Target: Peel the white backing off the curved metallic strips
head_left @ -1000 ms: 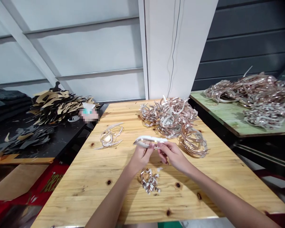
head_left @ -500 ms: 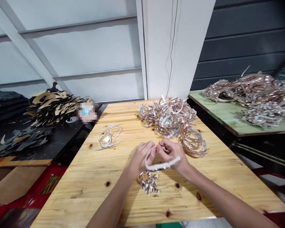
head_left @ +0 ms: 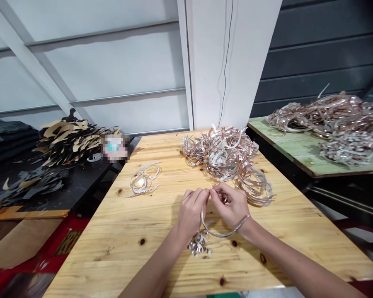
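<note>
My left hand [head_left: 191, 213] and my right hand [head_left: 231, 205] meet fingertip to fingertip over the wooden table [head_left: 161, 256], both pinching one curved shiny strip [head_left: 224, 231]. The strip loops down below my right wrist. Just beneath my hands lies a small heap of cut shiny scraps [head_left: 199, 244]. A big pile of rose-gold strips [head_left: 226, 159] lies beyond my hands. A few looped strips [head_left: 143, 180] sit apart to the left.
A white pillar [head_left: 226, 62] rises behind the table. To the right, a green-topped table [head_left: 301, 151] carries another large strip pile [head_left: 332, 120]. On the left a black bench [head_left: 68, 182] holds tan and dark cut pieces [head_left: 68, 138].
The strip was held level above my fingers; it has swung down and now hangs as a loop under my right wrist. Both hands have dropped slightly nearer the table.
</note>
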Available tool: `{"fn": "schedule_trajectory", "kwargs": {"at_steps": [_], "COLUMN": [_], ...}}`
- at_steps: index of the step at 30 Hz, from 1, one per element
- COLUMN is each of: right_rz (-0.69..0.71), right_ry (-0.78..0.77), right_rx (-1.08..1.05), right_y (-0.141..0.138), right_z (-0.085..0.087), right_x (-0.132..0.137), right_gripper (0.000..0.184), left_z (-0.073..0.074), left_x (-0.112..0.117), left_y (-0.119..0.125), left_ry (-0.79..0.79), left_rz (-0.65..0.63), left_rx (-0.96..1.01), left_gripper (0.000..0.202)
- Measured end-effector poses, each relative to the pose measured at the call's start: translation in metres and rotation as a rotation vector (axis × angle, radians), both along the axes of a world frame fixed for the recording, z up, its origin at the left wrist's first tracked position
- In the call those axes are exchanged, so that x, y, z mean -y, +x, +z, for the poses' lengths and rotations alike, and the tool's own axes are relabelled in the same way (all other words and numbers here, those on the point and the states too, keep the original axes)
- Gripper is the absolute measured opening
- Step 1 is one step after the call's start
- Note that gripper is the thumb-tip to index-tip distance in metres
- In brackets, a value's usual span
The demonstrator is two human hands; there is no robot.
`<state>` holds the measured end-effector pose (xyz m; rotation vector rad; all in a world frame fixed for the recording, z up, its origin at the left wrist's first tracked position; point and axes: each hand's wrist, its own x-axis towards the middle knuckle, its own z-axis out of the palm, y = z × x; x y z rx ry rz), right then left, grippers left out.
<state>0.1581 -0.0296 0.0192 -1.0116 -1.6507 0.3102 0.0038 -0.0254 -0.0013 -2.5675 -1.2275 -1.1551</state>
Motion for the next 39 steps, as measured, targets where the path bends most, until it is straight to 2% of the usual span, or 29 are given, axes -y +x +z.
{"fn": "schedule_trajectory", "kwargs": {"at_steps": [6,9,14,20,23,27,29,33,36,39], "right_rz": [0.005,0.003,-0.056,-0.116,-0.061,0.206,0.297,0.422,0.596,0.770], "right_ry": [0.081,0.053,-0.078,-0.095,-0.291,-0.816,-0.989,-1.160,-1.323,-1.381], "right_rx": [0.033,0.062,0.069,0.166,0.057,-0.341,-0.536,-0.830,-1.019,-1.098], "right_y": [0.002,0.002,-0.001,0.003,0.007,0.012,0.015,0.024,0.030,0.033], "right_z": [0.004,0.002,-0.004,0.001,0.009,0.017,0.019,0.019,0.017,0.013], "right_x": [0.001,0.003,0.006,0.003,-0.001,-0.007,-0.010,-0.017,-0.025,-0.031], "right_gripper": [0.014,0.014,0.020,0.021,0.022,0.023,0.021,0.015,0.015,0.014], "left_z": [0.006,0.006,0.002,0.000,0.000,0.000,0.001,0.002,0.002,0.002], "left_x": [0.002,0.002,0.003,0.003,0.002,0.001,0.001,0.000,0.000,-0.002], "left_y": [0.004,0.004,0.002,0.000,0.000,0.002,0.003,0.006,0.007,0.007], "left_ry": [0.055,0.045,0.042,0.109,0.157,0.187,0.180,0.164,0.165,0.159], "left_rz": [-0.033,-0.025,0.005,0.031,0.045,0.048,0.047,0.073,0.089,0.098], "left_rx": [0.086,0.107,-0.002,-0.146,-0.188,-0.223,-0.224,-0.233,-0.241,-0.245], "left_gripper": [0.016,0.018,0.026,0.028,0.025,0.022,0.022,0.023,0.023,0.022]}}
